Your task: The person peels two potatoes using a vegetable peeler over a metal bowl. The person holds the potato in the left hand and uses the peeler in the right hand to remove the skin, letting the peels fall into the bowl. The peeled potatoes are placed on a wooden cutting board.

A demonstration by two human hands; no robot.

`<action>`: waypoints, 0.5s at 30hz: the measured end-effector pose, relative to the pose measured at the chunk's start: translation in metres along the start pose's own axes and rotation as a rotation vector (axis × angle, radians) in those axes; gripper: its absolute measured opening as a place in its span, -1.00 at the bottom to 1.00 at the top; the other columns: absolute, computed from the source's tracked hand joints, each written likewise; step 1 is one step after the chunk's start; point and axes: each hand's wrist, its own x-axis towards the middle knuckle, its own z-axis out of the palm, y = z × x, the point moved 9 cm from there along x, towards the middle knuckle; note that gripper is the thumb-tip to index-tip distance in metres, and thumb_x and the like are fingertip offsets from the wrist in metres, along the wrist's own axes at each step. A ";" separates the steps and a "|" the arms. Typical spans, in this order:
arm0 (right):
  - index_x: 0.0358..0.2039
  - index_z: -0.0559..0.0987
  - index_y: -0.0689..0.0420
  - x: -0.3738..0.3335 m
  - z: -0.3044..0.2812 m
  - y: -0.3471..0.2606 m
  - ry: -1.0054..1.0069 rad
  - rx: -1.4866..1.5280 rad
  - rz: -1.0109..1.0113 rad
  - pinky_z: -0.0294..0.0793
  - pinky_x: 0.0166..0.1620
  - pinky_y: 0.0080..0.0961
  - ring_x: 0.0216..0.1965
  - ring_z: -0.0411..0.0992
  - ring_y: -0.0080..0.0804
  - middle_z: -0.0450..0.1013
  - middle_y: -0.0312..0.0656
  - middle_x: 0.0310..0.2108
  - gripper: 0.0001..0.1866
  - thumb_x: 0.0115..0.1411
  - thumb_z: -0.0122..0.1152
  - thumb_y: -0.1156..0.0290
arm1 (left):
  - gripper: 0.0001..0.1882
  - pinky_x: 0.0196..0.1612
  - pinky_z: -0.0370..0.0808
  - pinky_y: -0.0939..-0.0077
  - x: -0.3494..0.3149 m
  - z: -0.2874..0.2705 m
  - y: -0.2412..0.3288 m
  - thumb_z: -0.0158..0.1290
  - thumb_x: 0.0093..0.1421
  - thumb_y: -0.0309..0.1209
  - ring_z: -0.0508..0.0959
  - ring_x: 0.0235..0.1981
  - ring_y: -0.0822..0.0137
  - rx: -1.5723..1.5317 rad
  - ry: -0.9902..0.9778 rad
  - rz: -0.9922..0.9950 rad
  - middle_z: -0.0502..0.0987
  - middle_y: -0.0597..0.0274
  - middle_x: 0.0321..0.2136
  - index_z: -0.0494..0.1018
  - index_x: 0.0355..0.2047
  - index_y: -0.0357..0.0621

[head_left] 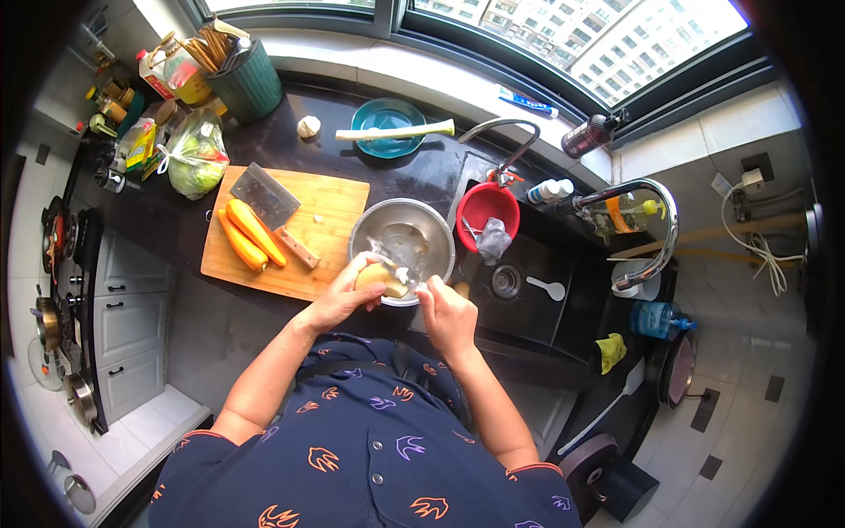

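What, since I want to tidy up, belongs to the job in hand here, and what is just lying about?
Likely in the job:
pale yellow lump, in the left hand
right hand, its grip unclear
metal bowl beneath

Likely just lying about:
carrots and cleaver on the cutting board
garlic bulb
stalk across teal plate
red basin
white spoon

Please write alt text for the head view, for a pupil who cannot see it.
The left hand holds what looks like a potato over a metal bowl, with the right hand close beside it. Left of the bowl, carrots and a cleaver lie on a cutting board; to the right are a red tub and a sink.
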 end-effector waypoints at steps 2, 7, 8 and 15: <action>-0.42 0.48 0.06 0.001 0.015 0.018 -0.139 -0.198 0.048 0.40 -0.52 -0.17 -0.55 0.50 -0.03 0.46 -0.07 -0.63 -0.66 0.31 0.10 0.05 | -0.45 -0.28 0.45 0.68 -0.008 0.005 0.006 0.15 0.30 -0.27 0.47 -0.32 0.55 -0.097 -0.030 0.015 0.46 0.28 -0.18 0.17 0.20 -0.08; -0.41 0.50 0.07 -0.012 0.016 0.045 -0.162 0.029 0.380 0.41 -0.44 -0.11 -0.47 0.51 0.06 0.49 -0.01 -0.57 -0.63 0.35 0.05 0.04 | -0.33 -0.20 0.47 0.63 -0.004 -0.002 0.024 0.23 0.23 -0.25 0.47 -0.17 0.51 0.135 0.066 0.132 0.43 0.24 -0.04 0.13 0.22 -0.07; -0.40 0.50 0.07 -0.012 0.012 0.042 -0.137 0.103 0.414 0.41 -0.43 -0.11 -0.46 0.51 0.06 0.49 0.00 -0.56 -0.64 0.36 0.05 0.04 | -0.31 -0.17 0.48 0.62 -0.004 -0.003 0.026 0.24 0.22 -0.25 0.47 -0.13 0.50 0.172 0.085 0.178 0.42 0.24 -0.02 0.11 0.22 -0.07; -0.38 0.50 0.09 -0.005 -0.009 -0.026 0.006 0.220 0.100 0.38 -0.45 -0.22 -0.50 0.47 0.02 0.42 -0.03 -0.59 -0.64 0.39 0.01 0.07 | -0.29 -0.11 0.44 0.71 -0.001 -0.003 0.000 0.25 0.22 -0.23 0.44 -0.08 0.55 -0.161 0.065 0.098 0.37 0.29 -0.05 0.06 0.21 -0.05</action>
